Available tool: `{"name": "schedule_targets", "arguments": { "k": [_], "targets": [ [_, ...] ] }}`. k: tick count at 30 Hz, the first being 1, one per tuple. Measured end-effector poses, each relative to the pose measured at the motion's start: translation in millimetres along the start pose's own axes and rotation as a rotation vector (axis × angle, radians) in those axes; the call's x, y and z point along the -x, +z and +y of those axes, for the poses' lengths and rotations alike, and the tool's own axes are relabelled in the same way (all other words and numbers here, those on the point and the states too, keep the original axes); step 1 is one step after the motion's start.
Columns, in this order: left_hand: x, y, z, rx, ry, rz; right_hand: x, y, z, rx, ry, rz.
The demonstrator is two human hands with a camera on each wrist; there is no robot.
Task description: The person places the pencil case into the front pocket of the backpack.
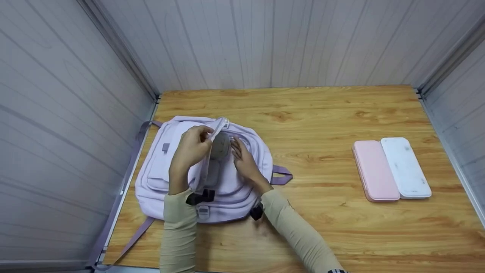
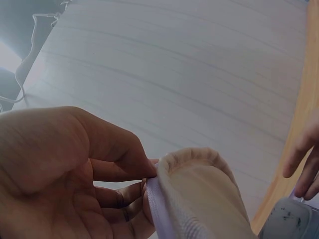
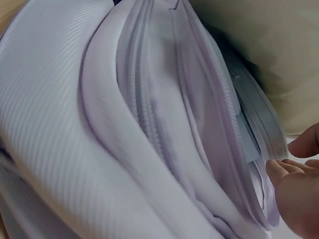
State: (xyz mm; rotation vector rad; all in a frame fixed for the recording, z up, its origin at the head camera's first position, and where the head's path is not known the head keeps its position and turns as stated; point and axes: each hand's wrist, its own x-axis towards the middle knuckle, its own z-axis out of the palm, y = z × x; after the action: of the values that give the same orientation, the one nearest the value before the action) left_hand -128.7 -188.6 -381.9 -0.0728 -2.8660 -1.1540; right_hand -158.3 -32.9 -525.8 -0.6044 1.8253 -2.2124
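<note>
A lilac backpack (image 1: 155, 172) lies on the table with its front pocket unzipped. My left hand (image 1: 191, 148) pinches the zipped edge of the pocket flap (image 2: 164, 204) between thumb and fingers and holds it up. Inside the pocket sits a greyish case (image 1: 220, 146) with dark marks, and a second pale grey case (image 1: 212, 172) lies nearer to me. My right hand (image 1: 244, 159) is at the right side of the marked case, its fingers extended. The lower parts of both cases are hidden in the pocket.
A pink case (image 1: 377, 170) and a white case (image 1: 405, 167) lie side by side at the right of the wooden table (image 1: 322, 227). Pale panels (image 1: 257, 45) wall the back and sides. A purple strap (image 1: 138, 237) trails over the table's left edge.
</note>
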Motion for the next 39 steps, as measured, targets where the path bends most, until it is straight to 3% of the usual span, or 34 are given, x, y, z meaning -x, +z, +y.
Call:
{"name": "schedule_targets", "arguments": {
  "k": [6, 11, 26, 39],
  "targets": [
    [0.5, 0.1, -2.5, 0.017, -0.018, -0.007, 9.3, -11.8, -20.2, 0.125, 0.007, 0.076],
    [1.7, -0.9, -4.2, 0.015, -0.024, -0.005, 16.5, -25.2, -25.9, 0.151, 0.007, 0.138],
    [3.8, -0.6, -5.1, 0.028, -0.019, 0.008, 44.5, -55.4, -53.0, 0.237, -0.154, 0.230],
    [4.7, -1.5, -4.4, 0.030, -0.010, 0.007, 80.3, -94.8, -76.8, 0.384, -0.184, 0.353]
  ]
}}
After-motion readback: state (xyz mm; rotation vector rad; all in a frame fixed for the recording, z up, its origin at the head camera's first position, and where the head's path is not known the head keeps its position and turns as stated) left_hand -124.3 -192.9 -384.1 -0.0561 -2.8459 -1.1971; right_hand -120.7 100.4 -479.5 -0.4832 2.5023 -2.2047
